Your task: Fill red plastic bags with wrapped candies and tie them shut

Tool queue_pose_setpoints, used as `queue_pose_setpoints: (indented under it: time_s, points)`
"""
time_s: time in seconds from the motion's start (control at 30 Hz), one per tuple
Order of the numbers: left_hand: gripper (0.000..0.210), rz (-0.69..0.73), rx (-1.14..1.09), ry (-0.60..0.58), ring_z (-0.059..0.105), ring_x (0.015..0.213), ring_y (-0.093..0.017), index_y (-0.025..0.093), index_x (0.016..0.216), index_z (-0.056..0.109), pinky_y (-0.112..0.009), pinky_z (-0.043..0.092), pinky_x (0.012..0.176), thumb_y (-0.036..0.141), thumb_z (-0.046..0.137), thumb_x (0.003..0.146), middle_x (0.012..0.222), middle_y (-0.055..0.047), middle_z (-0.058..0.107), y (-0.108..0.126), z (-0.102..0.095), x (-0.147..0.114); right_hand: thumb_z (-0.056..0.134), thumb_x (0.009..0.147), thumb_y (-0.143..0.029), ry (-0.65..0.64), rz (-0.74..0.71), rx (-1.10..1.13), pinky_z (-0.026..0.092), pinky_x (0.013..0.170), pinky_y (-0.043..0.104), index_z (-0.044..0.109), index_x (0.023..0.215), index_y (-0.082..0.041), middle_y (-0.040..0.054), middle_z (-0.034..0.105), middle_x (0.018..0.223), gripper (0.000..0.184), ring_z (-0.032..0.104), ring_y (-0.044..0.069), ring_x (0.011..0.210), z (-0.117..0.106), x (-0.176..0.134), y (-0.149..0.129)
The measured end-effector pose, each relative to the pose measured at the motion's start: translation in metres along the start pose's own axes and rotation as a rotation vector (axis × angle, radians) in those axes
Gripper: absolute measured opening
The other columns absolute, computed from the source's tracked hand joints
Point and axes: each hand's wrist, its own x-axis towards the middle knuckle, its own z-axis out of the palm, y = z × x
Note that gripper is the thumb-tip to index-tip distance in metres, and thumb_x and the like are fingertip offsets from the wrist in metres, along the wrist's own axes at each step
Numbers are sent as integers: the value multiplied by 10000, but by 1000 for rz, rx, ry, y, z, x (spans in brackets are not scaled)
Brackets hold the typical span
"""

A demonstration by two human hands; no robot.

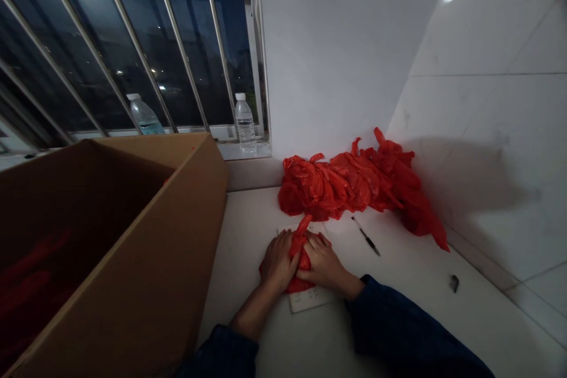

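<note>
A red plastic bag (299, 284) lies crumpled on the white table, its knotted or twisted top sticking up between my hands. My left hand (278, 261) grips it from the left and my right hand (325, 261) from the right, fingers curved over it and thumbs close together. What the bag contains, if anything, is hidden. Beneath it, the edge of a pale sheet or booklet (305, 303) with faint marks shows. Just beyond my hands, several more red plastic bags (349, 180) are heaped in a row against the wall.
At left stands a large open cardboard box (177, 236) with red material inside. A black pen (367, 238) and a small dark object (454, 283) lie to the right. Two clear bottles, one left (145, 117) and one right (245, 124), stand by the barred window.
</note>
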Motion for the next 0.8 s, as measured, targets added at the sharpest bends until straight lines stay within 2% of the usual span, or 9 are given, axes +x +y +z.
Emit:
queue_pose_setpoints:
  time_s: [0.2,0.3,0.37,0.4,0.47,0.53,0.57,0.7,0.8]
  points:
    - [476,22,-19,47,436,1360,-303,162,1355,518,-494,308,1152,330,489,911,1426,-152,525,-1,0,-1,705,729,-462,52,16,16,157,1195,529,494,1378,-130,207,483,1465,760,374,324,1410,6,0,0]
    - [398,31,-45,83,501,1287,-277,192,1282,564,-455,355,1114,367,487,933,1347,-122,582,4,-6,-1,707,743,-486,42,3,54,153,1193,533,465,1403,-134,197,479,1467,786,364,326,1413,1,0,2]
    - [353,27,-62,113,545,1217,-262,195,1213,593,-430,397,1069,400,471,953,1274,-115,615,8,-13,-1,725,742,-502,42,-18,172,179,1185,521,476,1396,-161,174,495,1452,779,398,322,1384,-6,0,6]
    - [342,21,-68,128,565,1175,-261,189,1172,604,-426,417,1039,416,465,958,1225,-118,631,11,-17,-2,739,737,-496,58,-26,272,221,1169,504,513,1363,-181,158,519,1427,736,435,317,1349,-10,0,9]
    - [324,9,-73,141,601,1074,-267,176,1075,620,-421,449,968,439,473,954,1096,-120,660,17,-26,-3,742,755,-460,107,-24,477,334,1093,461,636,1189,-205,124,616,1287,515,538,297,1212,-18,-1,15]
    - [282,16,-82,109,623,970,-254,178,1004,617,-390,473,891,434,526,928,997,-99,673,25,-36,-4,704,803,-430,148,0,612,416,984,421,694,946,-200,97,689,1053,271,604,270,1031,-23,-3,20]
    - [250,27,-92,76,629,932,-238,185,992,611,-361,481,856,415,565,907,980,-82,678,31,-41,-4,672,832,-427,158,14,652,438,937,406,687,865,-198,83,694,951,232,617,255,956,-24,-4,22]
    - [209,76,-158,-73,640,818,-169,215,1004,604,-250,488,736,318,658,830,937,-12,700,69,-72,-11,576,889,-484,140,42,843,496,763,334,638,851,-197,45,676,824,296,640,210,805,-34,-9,24]
    - [196,42,-294,-126,640,778,-158,205,990,609,-232,501,702,374,591,893,895,-5,697,105,-113,-39,524,910,-525,97,53,970,507,713,314,591,815,-197,38,669,799,348,654,196,767,-47,-15,24]
